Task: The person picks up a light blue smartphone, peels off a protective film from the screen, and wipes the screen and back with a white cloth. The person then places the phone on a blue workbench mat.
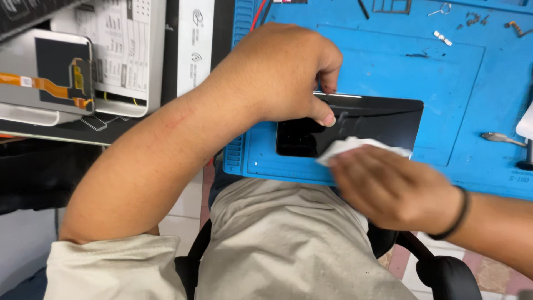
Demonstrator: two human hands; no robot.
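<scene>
Our left hand [280,72] presses down on the black phone [366,125], thumb tip on the glass and fingers curled over its far edge, so the phone lies under and at three o'clock from that hand. At five o'clock from it, our right hand [394,189] pinches a white tissue [355,145] against the phone's near edge; the phone sits at twelve o'clock from this hand. We see the phone lying flat on the blue mat [472,94], with a spare screen part [47,75] at nine o'clock.
</scene>
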